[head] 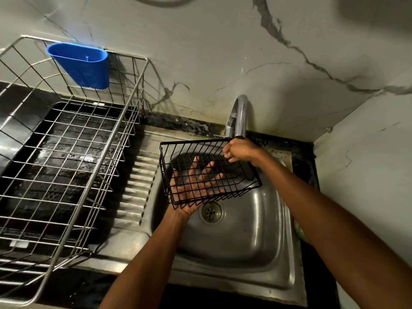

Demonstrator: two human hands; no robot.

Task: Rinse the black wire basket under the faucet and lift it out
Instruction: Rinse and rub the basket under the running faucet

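The black wire basket (239, 181) hangs tilted over the steel sink (256, 237), just below the spout of the curved metal faucet (239, 114). My left hand (194, 186) lies under the basket with fingers spread straight, palm up, supporting its bottom; I see it through the wires. My right hand (239, 151) grips the basket's far upper rim right beneath the spout. I cannot tell whether water runs from the faucet.
A large silver wire dish rack (73, 157) fills the counter left of the sink, with a blue plastic cup holder (83, 65) hooked on its back edge. The sink drain (211, 211) sits below the basket. Marble walls close in behind and on the right.
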